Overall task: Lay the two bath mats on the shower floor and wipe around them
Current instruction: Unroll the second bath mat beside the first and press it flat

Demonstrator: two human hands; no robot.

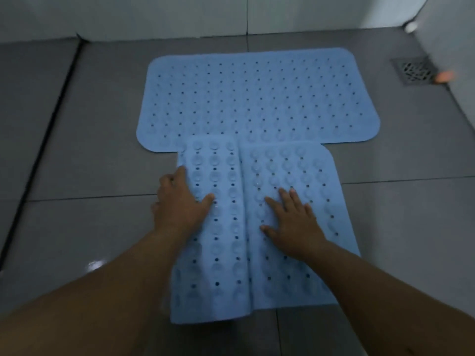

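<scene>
One blue rubber bath mat (pixel 257 96) with rows of small holes lies flat on the grey tiled shower floor (pixel 84 160), its long side across the view. A second blue mat (pixel 231 253) lies in front of it, folded over itself with suction cups facing up, its far edge overlapping the first mat. My left hand (pixel 180 201) grips the left folded edge, fingers curled around it and thumb on top. My right hand (pixel 290 217) rests flat on the right flap, fingers spread.
A square metal floor drain (pixel 413 70) sits at the far right by the wall, with a small orange object (pixel 444 76) beside it. Light tiled walls (pixel 154 14) close the back and right. A dark channel (pixel 48 129) runs along the floor's left side.
</scene>
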